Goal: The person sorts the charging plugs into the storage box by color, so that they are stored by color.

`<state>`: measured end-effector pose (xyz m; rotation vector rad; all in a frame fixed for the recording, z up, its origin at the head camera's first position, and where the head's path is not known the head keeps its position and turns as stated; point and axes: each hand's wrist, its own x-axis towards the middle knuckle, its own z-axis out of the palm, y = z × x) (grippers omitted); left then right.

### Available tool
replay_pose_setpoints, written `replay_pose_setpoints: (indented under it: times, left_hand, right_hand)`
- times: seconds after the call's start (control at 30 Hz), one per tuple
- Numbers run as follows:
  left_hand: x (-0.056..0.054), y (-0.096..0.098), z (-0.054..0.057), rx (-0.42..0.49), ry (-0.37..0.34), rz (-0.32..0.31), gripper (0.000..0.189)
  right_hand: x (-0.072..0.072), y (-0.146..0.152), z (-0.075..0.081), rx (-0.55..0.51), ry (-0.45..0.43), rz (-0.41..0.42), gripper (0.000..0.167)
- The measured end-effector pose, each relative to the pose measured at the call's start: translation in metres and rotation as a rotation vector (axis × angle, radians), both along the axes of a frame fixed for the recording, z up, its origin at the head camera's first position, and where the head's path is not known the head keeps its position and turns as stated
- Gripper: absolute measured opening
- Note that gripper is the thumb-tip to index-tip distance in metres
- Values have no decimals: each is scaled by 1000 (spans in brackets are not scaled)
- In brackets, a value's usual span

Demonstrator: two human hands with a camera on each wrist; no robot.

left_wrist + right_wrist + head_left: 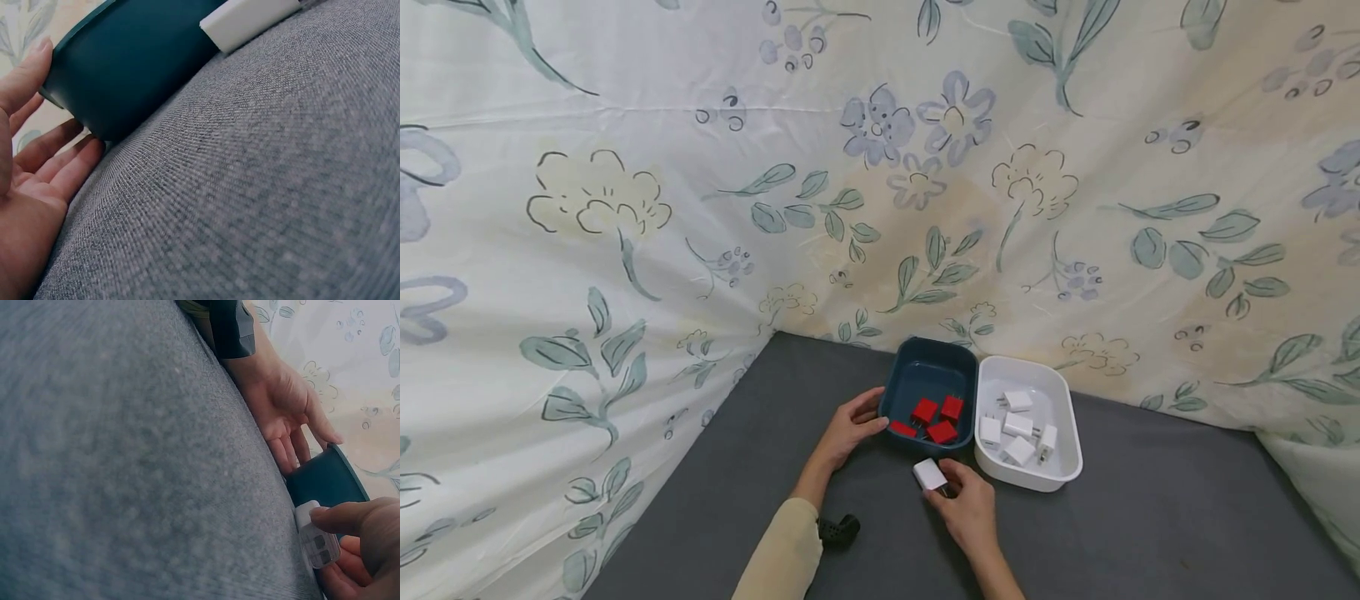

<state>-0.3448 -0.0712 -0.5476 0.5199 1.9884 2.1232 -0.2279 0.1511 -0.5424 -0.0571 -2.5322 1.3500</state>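
Note:
My right hand [972,506] pinches a white plug-in charger [929,474] low over the grey tabletop, in front of the blue bin. In the right wrist view the thumb presses on the charger [319,540], and its prong side is hard to make out. My left hand [847,429] touches the dark blue bin [931,372] at its left side, thumb by the rim and fingers lower on the wall [119,69]. Several red chargers [942,432] lie in that bin. Several white chargers [1018,425] lie in the white bin [1070,433] beside it.
The grey tabletop [1120,517] stretches out on both sides of the bins. Floral cloth [880,275] hangs behind and at the left. A black strap piece [838,531] sits at the left wrist.

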Motion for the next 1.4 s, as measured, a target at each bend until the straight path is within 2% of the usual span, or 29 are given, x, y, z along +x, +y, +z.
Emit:
replay_pose_setpoints:
  times: [0.17, 0.53, 0.83, 0.93, 1.13, 1.2, 1.3, 1.4]
  left_hand:
    - [1, 0, -1, 10, 4, -1, 63]
    - [1, 0, -2, -10, 31, 23, 65]
    - [1, 1, 0, -7, 4, 8, 63]
    - [3, 0, 4, -14, 2, -3, 65]
    - [15, -2, 24, -29, -3, -36, 68]
    - [16, -2, 27, -33, -1, -37, 68]
    - [16, -1, 27, -29, 4, -35, 67]
    - [11, -1, 18, -19, 5, -25, 67]
  right_hand:
    - [1, -1, 1, -16, -13, -9, 45]
    - [2, -4, 12, -4, 20, -7, 41]
    - [6, -6, 20, -6, 28, -5, 42]
    - [7, -6, 24, -16, 49, 1, 41]
    - [9, -7, 32, -37, 85, 3, 41]
    - [9, -7, 34, -48, 96, 1, 41]
    - [10, -7, 35, -73, 127, 2, 40]
    - [9, -7, 38, -107, 158, 4, 41]
